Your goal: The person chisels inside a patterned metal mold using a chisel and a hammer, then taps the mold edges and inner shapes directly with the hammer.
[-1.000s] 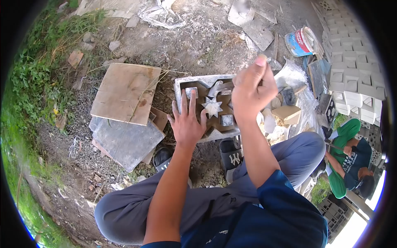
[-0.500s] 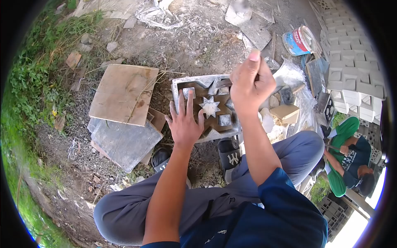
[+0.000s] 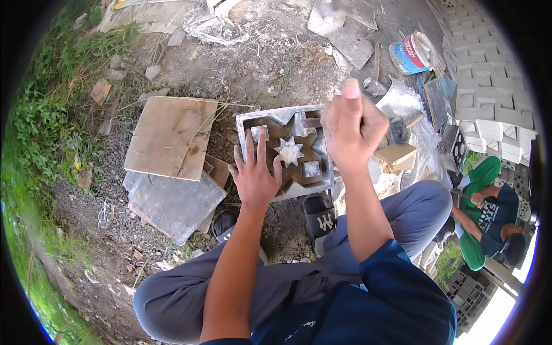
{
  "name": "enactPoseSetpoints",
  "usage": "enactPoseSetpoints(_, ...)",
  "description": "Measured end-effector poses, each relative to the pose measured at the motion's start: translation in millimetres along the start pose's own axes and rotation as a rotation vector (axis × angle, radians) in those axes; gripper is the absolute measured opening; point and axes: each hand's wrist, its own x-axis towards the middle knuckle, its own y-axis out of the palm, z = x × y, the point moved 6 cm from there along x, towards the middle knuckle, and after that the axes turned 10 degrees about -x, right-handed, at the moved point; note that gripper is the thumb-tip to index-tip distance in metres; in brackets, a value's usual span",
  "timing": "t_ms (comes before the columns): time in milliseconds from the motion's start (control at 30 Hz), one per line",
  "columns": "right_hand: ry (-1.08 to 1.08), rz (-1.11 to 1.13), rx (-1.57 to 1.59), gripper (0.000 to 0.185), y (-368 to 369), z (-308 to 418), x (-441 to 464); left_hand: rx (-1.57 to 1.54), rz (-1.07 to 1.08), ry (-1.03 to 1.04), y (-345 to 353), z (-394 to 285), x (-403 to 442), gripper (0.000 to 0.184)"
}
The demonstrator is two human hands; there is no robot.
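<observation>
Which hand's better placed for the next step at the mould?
Likely the right hand: it seems to grip a hammer-like tool over the mould. The left hand is spread, fingertips at a square block.

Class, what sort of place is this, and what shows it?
Probably an outdoor block-making yard: a mould-like frame around a star-shaped piece, rows of pale patterned blocks, and a paint bucket outdoors.

Star-centred mould (image 3: 263, 113) face up

Lies flat on dirt (image 3: 270, 75). Has a pale rim (image 3: 239, 130) around a brown floor (image 3: 280, 129). Bears a whitish eight-pointed star (image 3: 288, 150) among square blocks (image 3: 311, 168). Shows a partly hidden grey bar (image 3: 312, 122) at upper right.
</observation>
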Motion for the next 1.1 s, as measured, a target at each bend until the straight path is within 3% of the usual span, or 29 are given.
enactPoseSetpoints(67,-0.037,-0.02,0.061,0.054,-6.6,3.0,-7.0,-0.008,-0.017,0.005,-1.0,0.7,-2.2,0.076)
enactPoseSetpoints(200,0.162,0.15,-0.075,0.055,-0.8,-34.8,-3.3,0.007,-0.052,0.047,-1.0,-1.8,-2.2,0.077)
enactPoseSetpoints(367,0.109,0.091,0.406,0.06,-11.7,-23.2,-16.9,-0.004,-0.047,0.057,-2.1,-4.5,-2.5,0.074)
enactPoseSetpoints(400,0.24,0.166,0.288,0.062,-4.1,-31.5,-16.4,0.0,-0.041,0.079,-0.7,-6.0,-2.3,0.074)
enactPoseSetpoints(633,0.256,0.218,0.42,0.064,-19.0,-30.3,-17.8,-0.023,-0.094,0.132,4.1,-5.1,-3.0,0.072)
enactPoseSetpoints(667,0.341,0.289,0.346,0.063,-20.1,-38.2,-16.6,-0.022,-0.097,0.142,4.8,-7.2,-2.7,0.072)
enactPoseSetpoints(767,0.316,0.27,0.316,0.062,-30.2,-15.6,-16.9,-0.015,-0.081,0.123,7.9,-2.5,-1.9,0.073)
enactPoseSetpoints(833,0.135,0.185,0.347,0.062,-36.8,-11.0,-26.3,0.001,-0.075,0.122,6.2,-4.2,-2.7,0.073)
enactPoseSetpoints(867,0.252,0.21,0.333,0.061,-29.2,-33.4,-31.3,0.001,-0.073,0.134,4.0,-7.0,-3.1,0.073)
enactPoseSetpoints(967,0.292,0.303,0.271,0.06,-26.4,-43.3,-19.9,-0.071,-0.116,0.175,-1.8,-13.1,-0.8,0.069)
enactPoseSetpoints(1100,0.03,0.237,0.364,0.058,-45.5,2.5,-17.9,-0.228,-0.205,0.152,-0.4,1.2,0.9,0.063)
